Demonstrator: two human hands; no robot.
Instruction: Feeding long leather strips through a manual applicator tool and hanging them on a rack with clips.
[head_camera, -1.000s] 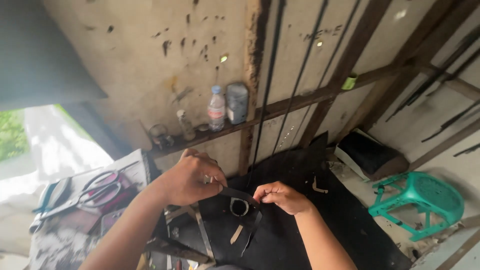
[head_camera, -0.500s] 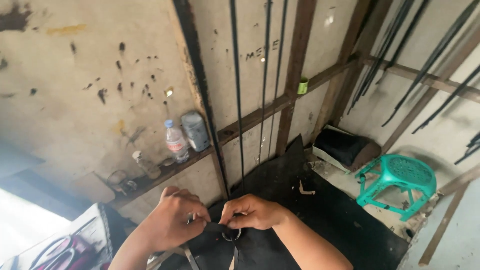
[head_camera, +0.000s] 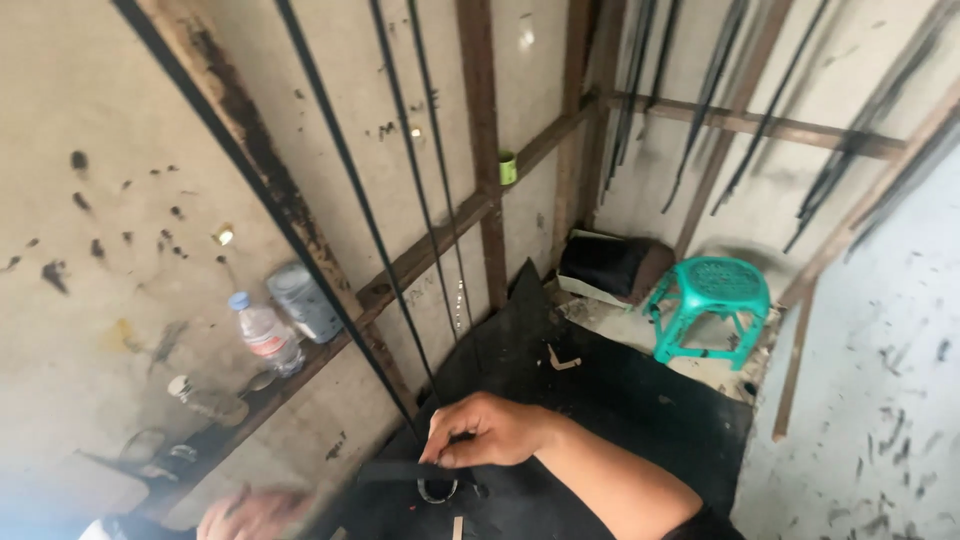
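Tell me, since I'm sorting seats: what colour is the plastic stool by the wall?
Teal green; the stool shows clearly in the head view.

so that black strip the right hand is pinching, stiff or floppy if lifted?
Probably floppy: the black strip looks thin and rubbery, like the long strips hanging along the wall. Likely light, since the right hand pinches it with its fingers alone.

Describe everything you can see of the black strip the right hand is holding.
The black strip looks like flat, matte rubber. It lies roughly level at the bottom of the view, over a black sheet. The right hand pinches its right end between thumb and fingers, just above a small metal ring. Its left end reaches toward the blurred left hand.
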